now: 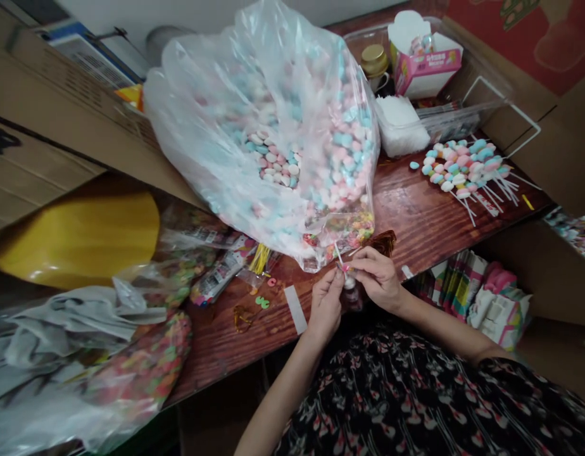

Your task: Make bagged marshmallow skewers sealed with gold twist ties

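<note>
Glossy red-brown wooden worktop (418,215), grain showing. Directly on it: bulging clear bag (254,136) of pastel candies (337,177), candy sticks (463,171) heaped right, white paper strip (295,309) near front edge, gold ties (242,318), green candy (262,303).

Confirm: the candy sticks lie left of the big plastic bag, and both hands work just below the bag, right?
No: the candy sticks lie right of the big plastic bag, not left, as the head view shows. Both hands do work just below the bag: left hand, right hand.
</note>
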`<state>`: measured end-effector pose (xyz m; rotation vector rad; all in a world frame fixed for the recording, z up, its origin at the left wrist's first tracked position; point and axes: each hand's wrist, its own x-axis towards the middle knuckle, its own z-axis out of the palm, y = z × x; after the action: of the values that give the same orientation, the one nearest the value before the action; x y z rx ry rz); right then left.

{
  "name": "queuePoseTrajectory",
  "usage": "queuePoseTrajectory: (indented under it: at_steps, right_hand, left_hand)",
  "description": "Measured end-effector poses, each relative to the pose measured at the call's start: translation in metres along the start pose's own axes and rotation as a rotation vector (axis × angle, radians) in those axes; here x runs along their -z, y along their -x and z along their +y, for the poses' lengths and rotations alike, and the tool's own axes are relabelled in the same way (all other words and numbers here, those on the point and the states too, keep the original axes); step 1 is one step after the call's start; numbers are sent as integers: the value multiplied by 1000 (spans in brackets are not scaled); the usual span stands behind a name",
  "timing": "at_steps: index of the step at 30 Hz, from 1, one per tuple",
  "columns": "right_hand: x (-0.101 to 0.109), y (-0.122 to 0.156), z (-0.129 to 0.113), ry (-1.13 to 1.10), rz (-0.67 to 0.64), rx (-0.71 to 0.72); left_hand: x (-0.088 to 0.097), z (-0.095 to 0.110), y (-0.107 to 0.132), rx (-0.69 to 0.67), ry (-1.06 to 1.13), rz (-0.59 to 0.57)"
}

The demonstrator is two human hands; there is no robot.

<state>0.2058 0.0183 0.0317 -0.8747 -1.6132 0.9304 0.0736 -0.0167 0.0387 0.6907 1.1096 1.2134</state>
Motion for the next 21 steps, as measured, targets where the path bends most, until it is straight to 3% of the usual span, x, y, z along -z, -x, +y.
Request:
queuePoseTrajectory:
  at_steps: [3, 6, 9, 11, 14, 17, 21]
  right_hand:
    - [-4, -4, 2, 30, 32, 54]
    - [-9, -8, 1, 27, 64, 18]
    - [-12, -9, 0, 20, 29, -61]
    - [-6, -8, -1, 90, 10, -26]
    - [12, -8, -4, 366, -92, 283]
    - [31, -12, -9, 615, -368, 646]
    - [39, -11, -16, 656, -543, 799]
  left_hand:
    - [5, 3, 2, 92, 56, -56]
    - [13, 8, 1, 182, 66, -129]
    - [23, 12, 0, 260, 2, -239]
    - [28, 16, -1, 303, -76, -292]
    - [32, 24, -1, 327, -127, -330]
    - [36, 31, 1, 426, -102, -449]
    - [42, 31, 5, 640, -119, -669]
